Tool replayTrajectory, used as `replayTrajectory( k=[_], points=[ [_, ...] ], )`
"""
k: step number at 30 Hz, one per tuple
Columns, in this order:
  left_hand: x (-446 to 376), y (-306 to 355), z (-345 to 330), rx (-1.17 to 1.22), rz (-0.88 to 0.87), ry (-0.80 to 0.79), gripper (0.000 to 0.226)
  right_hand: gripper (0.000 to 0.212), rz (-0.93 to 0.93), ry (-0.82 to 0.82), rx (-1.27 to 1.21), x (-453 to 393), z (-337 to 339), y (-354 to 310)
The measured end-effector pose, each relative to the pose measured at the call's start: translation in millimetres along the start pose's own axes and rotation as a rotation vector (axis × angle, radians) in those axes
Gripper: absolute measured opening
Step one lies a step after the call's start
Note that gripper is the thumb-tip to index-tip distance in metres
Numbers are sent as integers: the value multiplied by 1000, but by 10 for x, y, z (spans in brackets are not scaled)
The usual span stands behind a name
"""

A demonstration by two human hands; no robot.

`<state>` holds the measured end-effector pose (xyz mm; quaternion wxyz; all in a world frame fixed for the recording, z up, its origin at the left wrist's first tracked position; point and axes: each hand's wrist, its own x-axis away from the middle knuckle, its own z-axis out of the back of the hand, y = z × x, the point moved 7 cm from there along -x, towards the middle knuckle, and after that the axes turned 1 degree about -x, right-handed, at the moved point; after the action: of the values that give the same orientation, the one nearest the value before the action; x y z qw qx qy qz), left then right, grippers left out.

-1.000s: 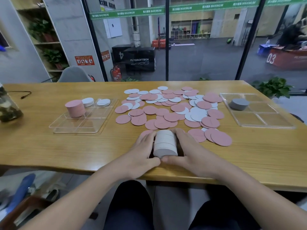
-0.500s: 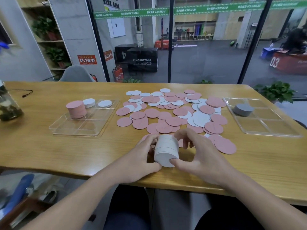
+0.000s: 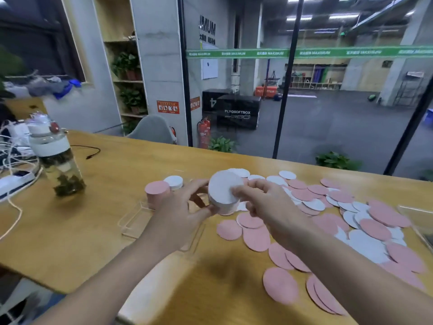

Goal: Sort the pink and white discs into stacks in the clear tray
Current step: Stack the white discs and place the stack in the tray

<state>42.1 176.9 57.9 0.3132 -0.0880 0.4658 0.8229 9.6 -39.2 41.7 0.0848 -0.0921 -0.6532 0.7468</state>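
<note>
The white stack (image 3: pixel 223 192), on the counter (image 3: pixel 98 221) a second ago, is now lifted and carried left above the tray (image 3: pixel 134 222). A box reads "PLYOSOFTBOX" (image 3: pixel 237 112). Left hand (image 3: pixel 181 208) and right hand (image 3: pixel 264 200) grip the stack between them; fingertips blurred, probably curled.

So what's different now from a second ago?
Both hands, left hand and right hand, lifted the white stack off the table and carried it left, over the clear tray. The pink stack and loose discs stayed put.
</note>
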Motion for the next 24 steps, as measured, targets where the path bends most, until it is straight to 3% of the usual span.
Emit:
replayTrajectory(
  k=[7, 12, 15, 19, 24],
  points=[
    [-938, -804, 779, -99, 131, -70, 56, 70, -114, -96, -66, -1386, -920, -242],
    [-1344, -1324, 1115, 5, 178, -147, 38, 64, -148, -114, -73, -2054, -1369, -176],
    [-1472, -1580, 1212, -16, 224, -100, 22, 62, -178, -142, -46, -2304, -1632, -57],
    [-1579, -1865, 1207, 53, 269, -48, 32, 66, -205, -146, -36, -2481, -1797, 117],
    [-1633, -2154, 1070, -28, 305, -116, 34, 66, -246, -162, 41, -2536, -1802, 306]
  ],
)
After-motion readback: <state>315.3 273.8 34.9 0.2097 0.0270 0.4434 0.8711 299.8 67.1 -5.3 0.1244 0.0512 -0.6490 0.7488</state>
